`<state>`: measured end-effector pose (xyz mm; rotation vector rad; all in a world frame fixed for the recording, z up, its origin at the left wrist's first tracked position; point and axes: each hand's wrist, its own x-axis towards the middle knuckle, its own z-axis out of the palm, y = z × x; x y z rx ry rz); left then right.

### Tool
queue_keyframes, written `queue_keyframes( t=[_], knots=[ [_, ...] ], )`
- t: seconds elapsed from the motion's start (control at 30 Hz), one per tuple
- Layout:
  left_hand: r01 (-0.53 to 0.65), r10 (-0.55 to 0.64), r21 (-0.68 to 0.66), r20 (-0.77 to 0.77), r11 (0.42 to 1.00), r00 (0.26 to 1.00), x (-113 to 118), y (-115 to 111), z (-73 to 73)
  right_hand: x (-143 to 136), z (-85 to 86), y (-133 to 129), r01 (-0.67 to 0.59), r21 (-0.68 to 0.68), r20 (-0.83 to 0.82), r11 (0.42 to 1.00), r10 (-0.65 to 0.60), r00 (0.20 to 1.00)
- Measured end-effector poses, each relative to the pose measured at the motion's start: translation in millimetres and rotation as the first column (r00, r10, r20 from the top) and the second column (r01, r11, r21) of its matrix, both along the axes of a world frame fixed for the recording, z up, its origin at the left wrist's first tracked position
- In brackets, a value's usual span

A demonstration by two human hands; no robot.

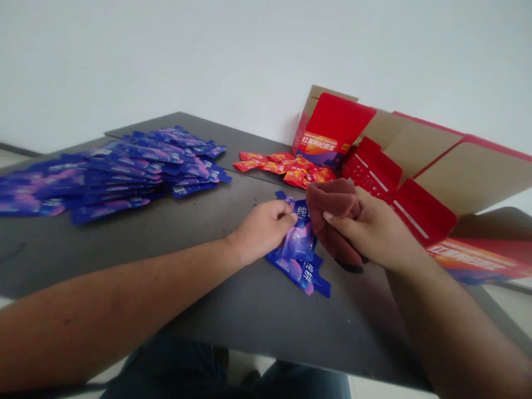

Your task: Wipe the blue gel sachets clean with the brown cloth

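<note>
Left hand (266,228) pinches 1 pouch (300,244) at centre, right hand (378,230) clamps 1 cloth (330,219), and the pile (124,169) at left lies untouched.

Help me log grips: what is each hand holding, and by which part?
The left hand pinches a blue pouch by its upper left edge; the right hand grips a reddish-brown cloth by its bunched folds.

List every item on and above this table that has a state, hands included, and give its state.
Left hand: closed on the held packet
Right hand: closed on the cloth
Held packet: printed side showing, above other blue packets
Cloth: bunched up
Blue packets at left: heaped, overlapping
Red packets: loosely piled
Red cardboard packaging: open, flaps spread
</note>
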<state>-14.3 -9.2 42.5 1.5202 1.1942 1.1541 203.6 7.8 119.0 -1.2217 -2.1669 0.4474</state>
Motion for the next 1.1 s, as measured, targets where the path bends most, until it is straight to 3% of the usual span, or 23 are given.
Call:
queue_keyframes(
  t=[0.1, 0.23, 0.47, 0.57, 0.7, 0.77, 0.9, 1.03, 1.1],
  knots=[
    [0.028, -0.028, 0.01, -0.017, 1.0, 0.999, -0.5, -4.1, 4.4, 0.6, -4.6, -10.7, 0.047, 0.193, 0.074, 0.98, -0.062, 0.995],
    [0.063, -0.063, 0.002, -0.024, 0.998, 0.998, -0.1, -7.8, 6.7, 4.3, -23.8, -19.3, -0.03, 0.434, 0.104, 0.9, -0.017, 0.994],
    [0.173, -0.177, 0.048, 0.086, 0.984, 0.981, -1.1, -8.4, 5.2, 6.0, -34.9, -21.4, -0.097, 0.639, 0.165, 0.763, -0.013, 0.986],
    [0.178, -0.183, 0.052, 0.131, 0.983, 0.974, -3.4, -6.8, 2.6, 2.4, -37.3, -26.5, -0.174, 0.617, 0.212, 0.767, 0.051, 0.976],
    [0.196, -0.194, 0.01, 0.218, 0.98, 0.957, -5.0, -3.6, -2.4, -0.1, -39.7, -31.5, -0.379, 0.485, 0.318, 0.788, 0.244, 0.916],
    [0.216, -0.208, -0.009, 0.24, 0.976, 0.948, -4.3, -3.2, -3.4, 0.8, -39.7, -30.4, -0.37, 0.496, 0.313, 0.785, 0.236, 0.92],
    [0.234, -0.204, -0.072, 0.288, 0.97, 0.936, -3.2, -3.7, -1.8, 0.6, -40.7, -28.6, -0.236, 0.559, 0.229, 0.795, 0.125, 0.965],
    [0.171, -0.171, 0.015, 0.18, 0.985, 0.969, -5.3, -2.2, 0.6, -3.3, -44.1, -33.0, -0.456, 0.415, 0.369, 0.787, 0.313, 0.875],
    [0.178, -0.18, 0.03, 0.163, 0.984, 0.97, -6.0, -1.3, 0.9, -3.1, -45.1, -32.6, -0.457, 0.419, 0.367, 0.785, 0.314, 0.876]
  ],
)
